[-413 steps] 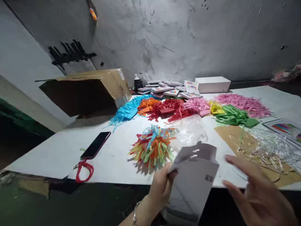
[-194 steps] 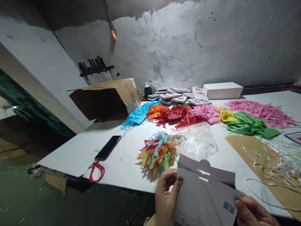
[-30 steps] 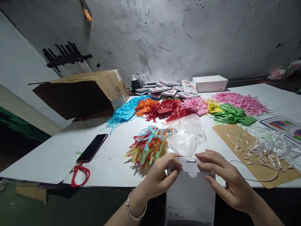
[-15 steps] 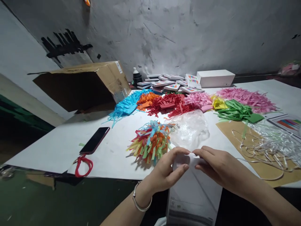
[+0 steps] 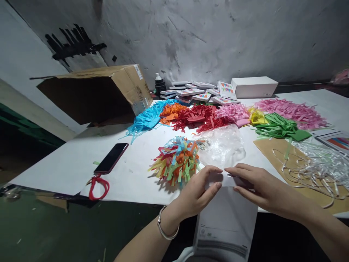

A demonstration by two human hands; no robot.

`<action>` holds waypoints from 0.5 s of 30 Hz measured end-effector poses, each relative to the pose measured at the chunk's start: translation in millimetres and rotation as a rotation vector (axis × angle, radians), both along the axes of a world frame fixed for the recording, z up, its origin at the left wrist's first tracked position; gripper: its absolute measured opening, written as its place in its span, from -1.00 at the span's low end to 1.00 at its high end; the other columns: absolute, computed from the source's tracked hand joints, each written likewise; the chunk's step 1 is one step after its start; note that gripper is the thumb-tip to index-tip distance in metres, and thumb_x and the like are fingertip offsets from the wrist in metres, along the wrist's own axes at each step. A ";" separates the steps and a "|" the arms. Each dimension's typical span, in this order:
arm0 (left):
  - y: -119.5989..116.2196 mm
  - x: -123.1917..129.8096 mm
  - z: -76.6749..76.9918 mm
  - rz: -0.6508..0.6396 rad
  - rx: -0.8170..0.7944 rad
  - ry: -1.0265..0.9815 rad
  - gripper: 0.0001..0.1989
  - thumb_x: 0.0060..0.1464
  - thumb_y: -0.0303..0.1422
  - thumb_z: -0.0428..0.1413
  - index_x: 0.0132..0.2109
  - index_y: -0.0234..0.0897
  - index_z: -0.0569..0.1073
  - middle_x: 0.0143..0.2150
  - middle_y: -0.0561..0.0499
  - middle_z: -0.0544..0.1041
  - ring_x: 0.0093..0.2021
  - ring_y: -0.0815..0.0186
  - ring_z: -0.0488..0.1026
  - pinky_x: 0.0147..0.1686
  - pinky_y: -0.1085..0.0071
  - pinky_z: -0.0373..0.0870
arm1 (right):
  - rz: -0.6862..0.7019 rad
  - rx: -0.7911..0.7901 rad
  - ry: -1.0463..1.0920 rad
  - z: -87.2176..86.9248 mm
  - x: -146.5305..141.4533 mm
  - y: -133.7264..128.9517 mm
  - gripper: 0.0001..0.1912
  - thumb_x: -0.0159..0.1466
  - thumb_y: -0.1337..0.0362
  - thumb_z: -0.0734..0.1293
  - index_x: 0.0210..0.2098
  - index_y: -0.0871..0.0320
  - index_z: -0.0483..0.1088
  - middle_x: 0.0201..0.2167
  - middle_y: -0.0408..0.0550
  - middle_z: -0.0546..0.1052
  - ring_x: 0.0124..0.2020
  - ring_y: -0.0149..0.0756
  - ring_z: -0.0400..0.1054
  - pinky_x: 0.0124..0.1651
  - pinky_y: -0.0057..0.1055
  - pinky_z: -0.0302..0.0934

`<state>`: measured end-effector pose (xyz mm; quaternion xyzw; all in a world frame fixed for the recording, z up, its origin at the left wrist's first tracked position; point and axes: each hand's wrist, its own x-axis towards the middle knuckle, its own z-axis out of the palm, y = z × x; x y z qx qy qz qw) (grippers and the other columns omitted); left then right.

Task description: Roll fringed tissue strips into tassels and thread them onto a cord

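I have the upright box [image 5: 226,218] nearer me than the bunch [image 5: 177,160] and to its right, in front of the table [image 5: 136,193]. I judge that I'm working its top flap, though I can't tell whether I'm opening or closing it. My left hand [image 5: 195,193] curls at the top's left, thumb apart from fingertips; my right hand [image 5: 261,189] curls at the right, also with a gap between thumb and fingers. The top lies between the hands, but I can't tell whether either is pinching it. The next move seems to call for both sides steady and the flap eased evenly, so the card doesn't crease.

Counting: one box at my hands and one mixed bunch. Right of the bunch, one clear bag [image 5: 226,145]; left of it, one phone [image 5: 111,158] and one red cord [image 5: 95,179]. Beyond it, I count one blue pile [image 5: 147,116], one orange [image 5: 171,111], one yellow [image 5: 257,117], one green [image 5: 278,126] and two pink [image 5: 231,112]; the red [image 5: 196,115] overlaps too much to count. Farther back are one carton [image 5: 127,87], one bottle [image 5: 160,85], one white box [image 5: 255,87] and several flat packs [image 5: 188,92], too overlapped for a sure number. Well right of the bunch, one brown sheet [image 5: 268,153] lies under tangled string [image 5: 321,163], which I can't count.
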<state>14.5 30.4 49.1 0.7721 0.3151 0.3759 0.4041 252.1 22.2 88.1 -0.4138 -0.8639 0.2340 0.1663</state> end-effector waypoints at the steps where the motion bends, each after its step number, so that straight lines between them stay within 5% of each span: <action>1: 0.0 -0.1 -0.2 0.000 0.008 0.009 -0.75 0.34 -0.38 0.07 0.13 -0.23 0.34 0.01 -0.13 0.54 -0.01 0.18 0.51 0.01 0.25 0.42 | -0.007 0.003 -0.002 0.4 -0.2 0.6 -0.64 0.36 0.39 0.26 0.14 0.08 0.35 -0.22 -0.07 0.49 -0.26 -0.32 0.43 -0.24 -0.43 0.29; 8: -0.7 2.4 -1.5 0.018 0.049 0.077 -0.74 0.34 -0.36 0.05 0.14 -0.21 0.33 -0.08 -0.07 0.52 -0.14 0.23 0.47 -0.12 0.32 0.39 | -0.141 0.019 -0.079 -11.4 -7.8 2.6 -0.86 0.32 0.44 0.25 -0.15 0.12 0.33 -0.25 -0.08 0.50 -0.28 -0.28 0.41 -0.28 -0.40 0.19; 15: -2.4 4.6 -5.5 0.009 0.070 0.077 -0.74 0.33 -0.40 0.03 0.14 -0.20 0.32 -0.09 -0.07 0.51 -0.16 0.24 0.46 -0.15 0.34 0.37 | -0.150 -0.026 -0.130 -0.9 -13.5 10.8 -0.84 0.19 0.49 0.31 -0.31 0.11 0.31 -0.34 -0.12 0.49 -0.35 -0.32 0.35 -0.35 -0.45 0.08</action>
